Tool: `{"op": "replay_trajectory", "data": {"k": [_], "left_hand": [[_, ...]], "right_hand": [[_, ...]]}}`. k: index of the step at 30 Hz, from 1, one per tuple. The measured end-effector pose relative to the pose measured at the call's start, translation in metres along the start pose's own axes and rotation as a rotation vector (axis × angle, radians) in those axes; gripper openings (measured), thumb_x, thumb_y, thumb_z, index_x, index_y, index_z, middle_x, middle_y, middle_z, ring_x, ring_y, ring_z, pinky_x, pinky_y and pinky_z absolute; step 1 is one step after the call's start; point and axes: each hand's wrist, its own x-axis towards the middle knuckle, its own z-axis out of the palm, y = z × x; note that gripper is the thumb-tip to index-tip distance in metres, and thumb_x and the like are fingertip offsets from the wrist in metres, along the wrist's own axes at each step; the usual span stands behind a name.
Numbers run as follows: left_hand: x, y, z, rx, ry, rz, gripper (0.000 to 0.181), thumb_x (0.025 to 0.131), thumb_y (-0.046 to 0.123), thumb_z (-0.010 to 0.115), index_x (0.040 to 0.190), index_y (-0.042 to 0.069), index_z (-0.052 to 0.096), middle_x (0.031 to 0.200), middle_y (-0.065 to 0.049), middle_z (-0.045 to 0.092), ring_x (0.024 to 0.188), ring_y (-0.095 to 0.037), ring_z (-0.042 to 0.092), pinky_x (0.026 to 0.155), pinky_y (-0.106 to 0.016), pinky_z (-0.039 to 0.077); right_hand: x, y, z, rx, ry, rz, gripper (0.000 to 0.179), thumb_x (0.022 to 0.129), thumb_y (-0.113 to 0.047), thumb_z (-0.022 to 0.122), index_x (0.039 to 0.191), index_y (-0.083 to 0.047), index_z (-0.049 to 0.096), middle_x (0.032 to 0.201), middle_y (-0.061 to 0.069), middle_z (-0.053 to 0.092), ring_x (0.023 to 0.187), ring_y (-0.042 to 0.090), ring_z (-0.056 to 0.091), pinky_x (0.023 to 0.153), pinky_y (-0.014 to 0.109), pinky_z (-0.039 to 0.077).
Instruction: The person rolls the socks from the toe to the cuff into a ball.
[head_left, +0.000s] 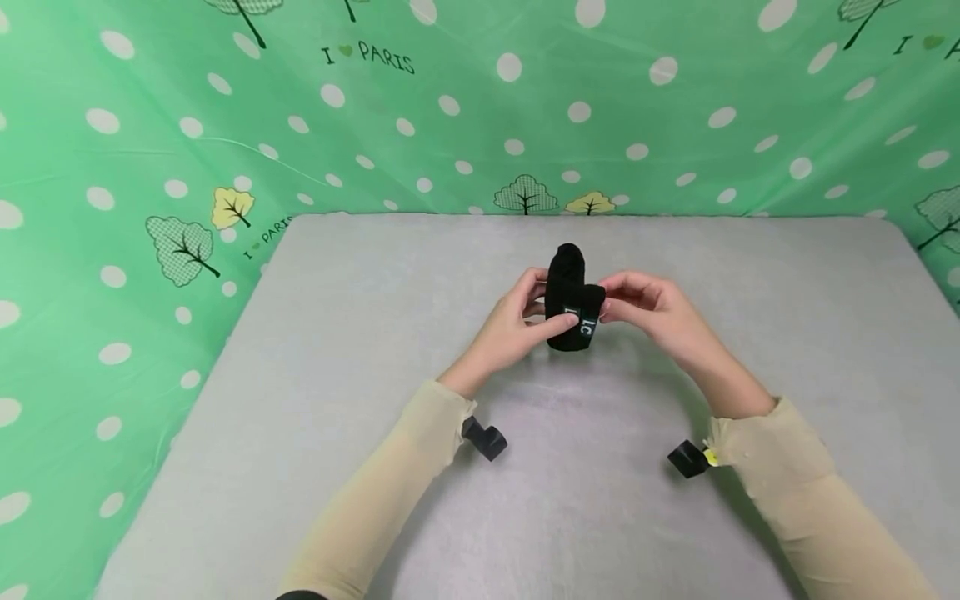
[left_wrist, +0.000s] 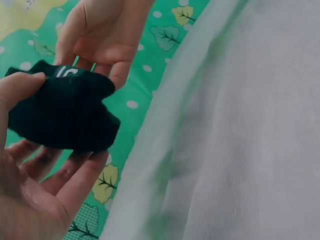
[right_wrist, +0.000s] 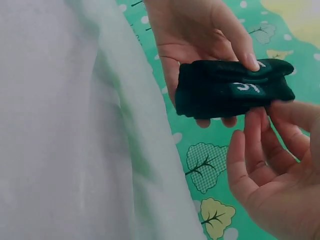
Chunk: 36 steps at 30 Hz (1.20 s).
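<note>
A folded pair of black socks [head_left: 567, 292] with white lettering on the cuffs is held above the table. My left hand [head_left: 517, 321] grips it from the left, the thumb lying across the lettered cuffs and the fingers behind. In the right wrist view, the layered cuffs of the socks [right_wrist: 225, 95] and the left thumb on top show clearly. My right hand [head_left: 645, 304] pinches the right edge of the cuff between thumb and fingertips. The left wrist view shows the socks [left_wrist: 65, 112] between both hands.
A grey-white table [head_left: 360, 283] lies under the hands. Behind it and to its left hangs a green cloth [head_left: 450, 133] with white dots and trees. Small black devices [head_left: 486, 439] stick out near both cuffs of the beige sleeves [head_left: 405, 467].
</note>
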Motion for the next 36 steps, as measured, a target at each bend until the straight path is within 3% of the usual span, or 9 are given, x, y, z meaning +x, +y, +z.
{"op": "replay_trajectory", "data": {"k": [4, 10, 13, 16, 19, 22, 25, 32, 36], "left_hand": [[-0.002, 0.001, -0.001, 0.018, 0.015, -0.007, 0.051, 0.092, 0.020, 0.071, 0.135, 0.013, 0.045, 0.122, -0.012, 0.067, 0.107, -0.022, 0.069, 0.092, -0.029, 0.056], [-0.005, 0.002, 0.000, -0.096, 0.042, -0.037, 0.051, 0.096, 0.017, 0.067, 0.138, 0.012, 0.039, 0.120, -0.016, 0.063, 0.102, -0.025, 0.071, 0.087, -0.029, 0.058], [-0.006, 0.004, 0.001, -0.083, 0.077, -0.030, 0.050, 0.095, 0.018, 0.067, 0.136, 0.013, 0.039, 0.121, -0.016, 0.066, 0.102, -0.024, 0.070, 0.085, -0.029, 0.058], [-0.008, 0.007, 0.003, -0.001, 0.106, -0.021, 0.051, 0.094, 0.021, 0.070, 0.133, 0.014, 0.038, 0.117, -0.014, 0.070, 0.095, -0.022, 0.071, 0.079, -0.026, 0.057], [-0.010, 0.010, 0.007, 0.142, 0.141, 0.011, 0.050, 0.092, 0.025, 0.073, 0.122, 0.011, 0.036, 0.106, -0.011, 0.071, 0.081, -0.016, 0.068, 0.070, -0.020, 0.052], [-0.013, 0.014, 0.009, 0.322, 0.160, 0.038, 0.047, 0.091, 0.029, 0.074, 0.107, 0.010, 0.034, 0.083, -0.007, 0.059, 0.066, -0.014, 0.053, 0.059, -0.020, 0.041], [-0.015, 0.019, 0.008, 0.441, 0.129, 0.044, 0.040, 0.093, 0.029, 0.071, 0.098, 0.010, 0.037, 0.078, -0.004, 0.045, 0.066, -0.015, 0.044, 0.058, -0.021, 0.035], [-0.019, 0.015, 0.003, 0.233, -0.010, -0.006, 0.026, 0.098, 0.023, 0.057, 0.104, 0.005, 0.039, 0.109, -0.010, 0.055, 0.104, -0.025, 0.064, 0.081, -0.029, 0.052], [-0.019, 0.014, 0.004, 0.194, 0.018, -0.046, 0.033, 0.099, 0.035, 0.060, 0.097, 0.012, 0.037, 0.099, -0.007, 0.054, 0.093, -0.021, 0.064, 0.071, -0.025, 0.046]], "right_hand": [[0.000, 0.002, 0.005, 0.012, 0.024, -0.030, 0.016, 0.097, -0.004, 0.062, 0.102, -0.017, 0.068, 0.097, -0.011, 0.070, 0.085, 0.004, 0.067, 0.081, 0.019, 0.056], [0.000, 0.001, 0.017, 0.046, 0.131, -0.126, 0.021, 0.099, -0.001, 0.056, 0.097, -0.019, 0.067, 0.087, -0.010, 0.068, 0.078, 0.006, 0.064, 0.078, 0.017, 0.055], [0.000, 0.000, 0.022, 0.088, 0.180, -0.178, 0.024, 0.099, 0.001, 0.055, 0.097, -0.020, 0.067, 0.086, -0.009, 0.067, 0.078, 0.006, 0.062, 0.077, 0.017, 0.053], [0.001, -0.002, 0.028, 0.057, 0.231, -0.207, 0.016, 0.098, -0.002, 0.058, 0.097, -0.015, 0.067, 0.088, -0.009, 0.065, 0.080, 0.005, 0.061, 0.076, 0.016, 0.052], [0.004, -0.003, 0.034, -0.068, 0.264, -0.239, 0.006, 0.097, -0.005, 0.061, 0.097, -0.004, 0.067, 0.089, -0.007, 0.063, 0.081, 0.005, 0.058, 0.075, 0.016, 0.050], [0.007, -0.003, 0.040, -0.225, 0.276, -0.297, 0.010, 0.096, -0.004, 0.062, 0.096, 0.005, 0.064, 0.087, -0.005, 0.060, 0.078, 0.006, 0.055, 0.073, 0.016, 0.047], [0.008, -0.001, 0.043, -0.308, 0.286, -0.342, 0.007, 0.093, 0.001, 0.064, 0.092, 0.007, 0.061, 0.083, -0.004, 0.058, 0.074, 0.005, 0.053, 0.072, 0.015, 0.046], [0.006, 0.005, 0.046, -0.305, 0.301, -0.341, 0.008, 0.091, 0.002, 0.067, 0.090, 0.004, 0.060, 0.082, -0.007, 0.057, 0.073, 0.005, 0.053, 0.072, 0.015, 0.047], [0.005, 0.005, 0.047, -0.274, 0.301, -0.350, 0.005, 0.088, 0.004, 0.070, 0.088, 0.005, 0.065, 0.081, -0.014, 0.061, 0.073, 0.003, 0.057, 0.071, 0.014, 0.048]]}}
